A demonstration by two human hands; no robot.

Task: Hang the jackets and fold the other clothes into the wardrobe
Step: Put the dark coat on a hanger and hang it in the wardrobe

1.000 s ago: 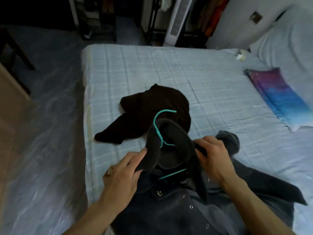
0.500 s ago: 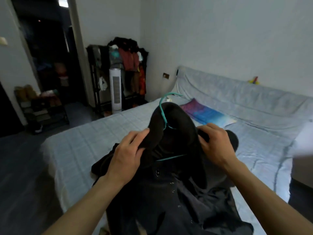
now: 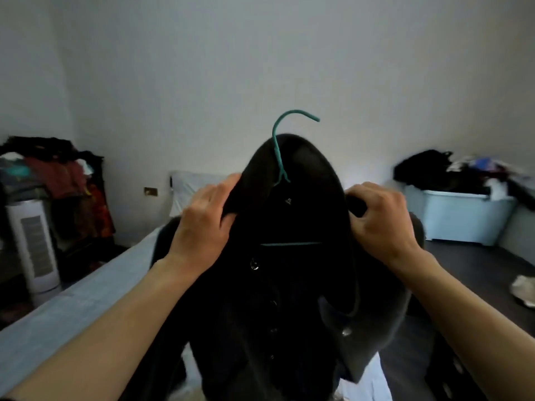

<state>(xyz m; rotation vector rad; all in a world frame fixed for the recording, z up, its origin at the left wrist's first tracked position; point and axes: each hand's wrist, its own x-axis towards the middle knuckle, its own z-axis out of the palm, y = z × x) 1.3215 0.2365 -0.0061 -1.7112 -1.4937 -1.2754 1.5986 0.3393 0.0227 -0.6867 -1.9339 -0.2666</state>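
Jacket is now lifted off the bed on its hanger, and both hands hold it up.

One second ago the jacket lay on the bed while the hands pulled its collar over the hanger. Now it hangs free in the air in front of the person, and the view has turned from the bed up toward the wall. From this I judge that the hanger is seated inside the shoulders and that carrying it to the wardrobe is the next step. The left hand grips the collar fold on one side and the right hand grips it on the other. The hands are apart, the hook stands up between and above them, and the body of the jacket falls down between the forearms. A rack full of clothes stands far to the left, well apart from the hands.
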